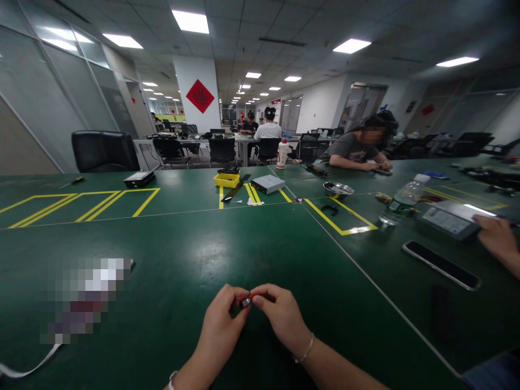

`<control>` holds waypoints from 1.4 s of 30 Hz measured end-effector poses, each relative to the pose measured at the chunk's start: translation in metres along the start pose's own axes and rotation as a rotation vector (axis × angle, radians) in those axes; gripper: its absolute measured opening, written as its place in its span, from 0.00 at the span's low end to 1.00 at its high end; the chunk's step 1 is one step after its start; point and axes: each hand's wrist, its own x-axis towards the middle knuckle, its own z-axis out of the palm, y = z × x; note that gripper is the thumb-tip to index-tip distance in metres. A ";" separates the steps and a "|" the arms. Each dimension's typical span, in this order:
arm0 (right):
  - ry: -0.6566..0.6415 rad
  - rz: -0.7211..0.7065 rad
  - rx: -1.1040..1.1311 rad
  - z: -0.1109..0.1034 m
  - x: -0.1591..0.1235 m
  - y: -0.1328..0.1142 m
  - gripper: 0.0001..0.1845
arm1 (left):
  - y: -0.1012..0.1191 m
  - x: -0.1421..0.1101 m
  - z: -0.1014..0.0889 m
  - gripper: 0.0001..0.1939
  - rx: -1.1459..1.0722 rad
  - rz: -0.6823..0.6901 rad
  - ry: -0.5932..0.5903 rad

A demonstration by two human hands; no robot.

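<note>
My left hand [221,324] and my right hand [283,318] meet low in the middle of the head view, above the green table. Between their fingertips is a small piece with a shiny metal part and a red-orange end [246,301]. The thumb and fingers of my left hand pinch the metal part. Pressed against the red-orange side are the thumb and index finger of my right hand. The piece is too small and partly covered for its kind to be told.
A blurred pale item with a white strap [44,357] lies at left. On the right are a phone [442,265], a water bottle [402,200] and a grey metal box [449,219] touched by another person's hand [498,241]. Farther back stand a yellow tray [226,180] and a metal bowl [338,189].
</note>
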 end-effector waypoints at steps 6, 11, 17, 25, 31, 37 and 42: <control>-0.019 0.014 0.147 0.002 0.000 0.002 0.06 | 0.001 -0.002 0.001 0.05 0.039 0.031 0.005; -0.059 0.095 0.386 0.007 0.000 0.009 0.08 | 0.002 -0.002 0.000 0.05 0.010 0.026 0.022; -0.073 0.182 0.631 0.011 0.002 0.015 0.11 | 0.000 -0.002 0.001 0.04 -0.027 0.013 0.027; -0.051 0.034 0.359 0.014 -0.006 0.013 0.12 | 0.001 -0.001 0.000 0.03 -0.067 -0.087 0.070; -0.069 0.038 0.298 0.016 -0.004 0.014 0.12 | -0.001 -0.002 0.001 0.05 -0.029 -0.116 0.079; -0.048 0.000 0.124 0.007 0.005 0.012 0.06 | -0.013 -0.005 0.008 0.24 -0.007 -0.017 0.044; -0.002 0.069 0.043 -0.058 0.041 0.015 0.14 | -0.027 -0.001 0.002 0.27 0.051 -0.035 0.010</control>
